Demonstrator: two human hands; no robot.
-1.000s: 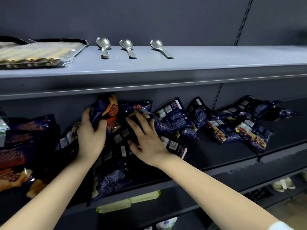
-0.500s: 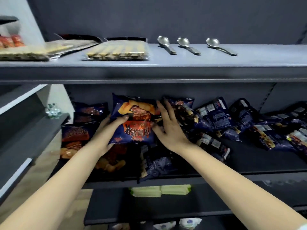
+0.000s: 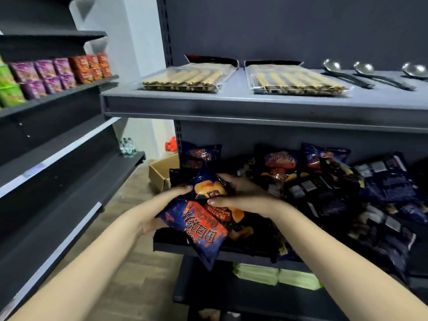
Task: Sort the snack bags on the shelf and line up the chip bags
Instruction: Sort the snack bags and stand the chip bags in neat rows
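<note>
Holding one blue and orange chip bag (image 3: 201, 228) with both hands, tilted, in front of the left end of the middle shelf (image 3: 166, 244), its lower corner hanging past the shelf edge; gripping its left side with the left hand (image 3: 165, 200), fingertips curled onto the edge; pinching its upper part with the right hand (image 3: 243, 193), thumb on the front and fingers over the top. Behind it, standing against the back wall, more chip bags (image 3: 279, 165) of similar print; to the right, lying in a loose heap, dark blue snack bags (image 3: 389, 181), several with white labels up. Resting on the upper shelf (image 3: 231, 105), two clear packs (image 3: 296, 82) of pale sticks side by side and, right of them, metal spoons (image 3: 347, 72). On the floor past the shelf end, a cardboard box (image 3: 159, 174); on the shelf below, pale green packs (image 3: 278, 276).
</note>
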